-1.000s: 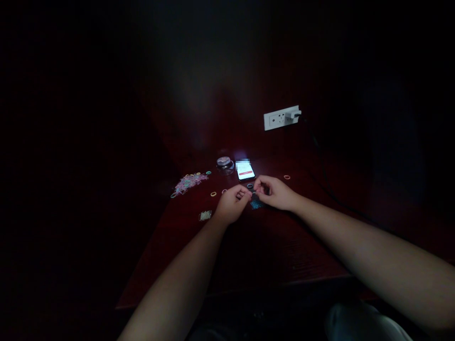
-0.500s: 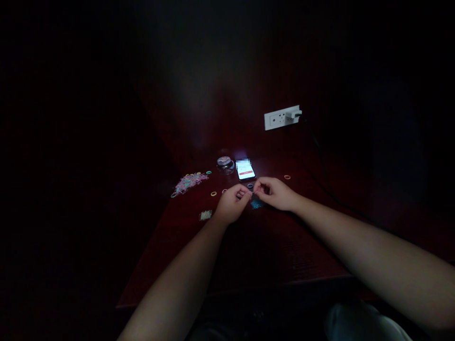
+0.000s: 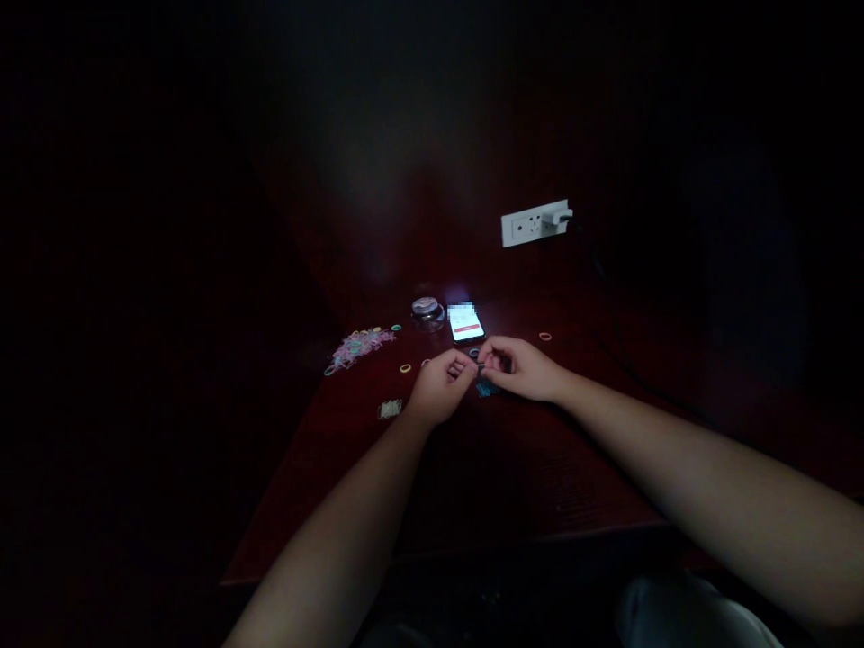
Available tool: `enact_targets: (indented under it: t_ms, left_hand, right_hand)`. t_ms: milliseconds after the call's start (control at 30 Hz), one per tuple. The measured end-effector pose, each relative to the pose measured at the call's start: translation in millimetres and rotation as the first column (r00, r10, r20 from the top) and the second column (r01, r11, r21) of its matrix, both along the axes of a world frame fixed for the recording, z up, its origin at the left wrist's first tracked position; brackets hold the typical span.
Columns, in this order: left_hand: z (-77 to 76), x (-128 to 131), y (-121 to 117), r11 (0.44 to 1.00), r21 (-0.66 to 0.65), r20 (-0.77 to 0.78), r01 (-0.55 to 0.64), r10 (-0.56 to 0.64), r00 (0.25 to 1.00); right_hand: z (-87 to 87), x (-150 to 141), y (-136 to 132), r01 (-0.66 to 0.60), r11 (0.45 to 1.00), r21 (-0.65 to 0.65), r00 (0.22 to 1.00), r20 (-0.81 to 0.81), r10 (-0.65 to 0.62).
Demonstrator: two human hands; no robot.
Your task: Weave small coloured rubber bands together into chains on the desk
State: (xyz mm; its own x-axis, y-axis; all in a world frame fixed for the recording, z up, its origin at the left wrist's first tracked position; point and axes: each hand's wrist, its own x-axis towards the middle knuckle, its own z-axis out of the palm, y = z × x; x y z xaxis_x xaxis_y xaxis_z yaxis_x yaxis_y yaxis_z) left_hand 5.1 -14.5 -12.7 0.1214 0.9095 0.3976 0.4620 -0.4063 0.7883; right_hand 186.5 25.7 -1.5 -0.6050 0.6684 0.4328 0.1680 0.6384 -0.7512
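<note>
"Head camera, and look at this: left hand (image 3: 442, 387) and right hand (image 3: 523, 367) almost tip to tip over the dark red counter (image 3: 472, 477)! What's the grip?"

"Fingers curled on both, each thumb brought up near its forefinger. Whatever lies between those tips is too small and dim to make out, so I can't tell whether either hand is grasping something or has released it."

"And right there below the fingertips?"

"Blue bundle (image 3: 487, 388)! It lies just on the near side of the right hand's fingertips. Just past them, on the far side, sits a greyish ring (image 3: 473, 353)."

"Who's keeping the left hand company?"

"Pale bundle (image 3: 390, 409), close by on the left of the wrist. Yellow ring (image 3: 405, 371) near the knuckles, also to the left. Farther out that way, a whole heap of small coloured bands (image 3: 361, 348), mostly pinkish, with green and yellow among them."

"Straight beyond the hands?"

"Phone (image 3: 467, 326), screen glowing, with a clear jar (image 3: 427, 313) just left of it. Off past the right hand, one orange-red ring (image 3: 545, 338) lies alone, and up on the wall beyond, a white socket panel (image 3: 523, 229) carries a plug (image 3: 557, 218)!"
</note>
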Motion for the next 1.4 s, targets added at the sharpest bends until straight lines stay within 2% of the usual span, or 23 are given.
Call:
enact_targets:
  t_ms: [267, 533, 1400]
  left_hand:
    - [3.4, 1.8, -1.3, 1.000, -0.014, -0.006, -0.007, 0.006, 1.000]
    - [-0.2, -0.6, -0.4, 0.999, 0.051, 0.000, -0.001, 0.001, 1.000]
    - [-2.8, -1.3, 1.6, 0.999, 0.040, -0.025, -0.015, 0.017, 1.000]
  right_hand:
    - [-0.4, -0.4, 1.3, 0.024, 0.999, 0.029, 1.000, 0.004, -0.024]
    - [-0.1, -0.7, 1.0, 0.044, 0.999, 0.013, 0.999, -0.005, -0.044]
    - [1.1, -0.2, 0.0, 0.016, 1.000, 0.027, 1.000, -0.014, -0.015]
